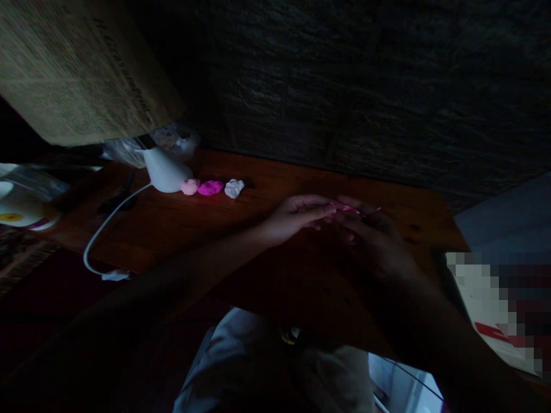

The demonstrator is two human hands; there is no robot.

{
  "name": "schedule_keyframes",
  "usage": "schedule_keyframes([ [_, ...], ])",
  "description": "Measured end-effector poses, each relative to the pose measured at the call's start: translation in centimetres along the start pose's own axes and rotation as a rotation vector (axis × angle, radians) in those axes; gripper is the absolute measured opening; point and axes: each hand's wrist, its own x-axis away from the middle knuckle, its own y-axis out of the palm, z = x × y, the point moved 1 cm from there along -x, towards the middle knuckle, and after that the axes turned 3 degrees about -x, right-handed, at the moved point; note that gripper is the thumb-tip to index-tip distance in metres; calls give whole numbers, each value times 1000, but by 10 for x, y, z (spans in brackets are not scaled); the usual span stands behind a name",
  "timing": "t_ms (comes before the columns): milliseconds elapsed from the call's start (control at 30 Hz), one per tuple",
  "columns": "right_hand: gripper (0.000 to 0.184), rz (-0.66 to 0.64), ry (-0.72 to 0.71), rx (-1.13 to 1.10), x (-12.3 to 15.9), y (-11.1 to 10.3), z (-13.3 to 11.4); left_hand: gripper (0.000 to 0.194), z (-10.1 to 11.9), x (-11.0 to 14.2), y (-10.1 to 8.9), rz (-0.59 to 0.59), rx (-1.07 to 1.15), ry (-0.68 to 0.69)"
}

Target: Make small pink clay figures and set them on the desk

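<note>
Over the wooden table my left hand [297,218] and my right hand [372,232] meet, fingertips nearly touching. A small, thin piece of pink modelling clay [350,209] shows between them. The left thumb and fingers pinch at one end of it, and the right fingers curl around the other; its full shape is hidden in the dim light. To the left of my hands lie three lumps of clay in a row: a pale pink lump [190,186], a magenta lump [210,187] and a white lump [235,188].
A white lamp base [166,169] stands beside the lumps, under a newsprint-patterned shade [86,74]. Its white cable [92,241] loops over the table [267,275] edge. Dark scissors [116,201] and a white container [30,206] are at left. A dark brick wall [344,86] rises behind.
</note>
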Motion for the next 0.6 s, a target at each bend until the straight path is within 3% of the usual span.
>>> schedule_keyframes([
  [367,40,-33,-6,22,0,1,1,41,2,1,1,-9,21,-30],
  [600,45,24,35,-7,0,1,-1,41,0,0,0,2,-18,-3],
])
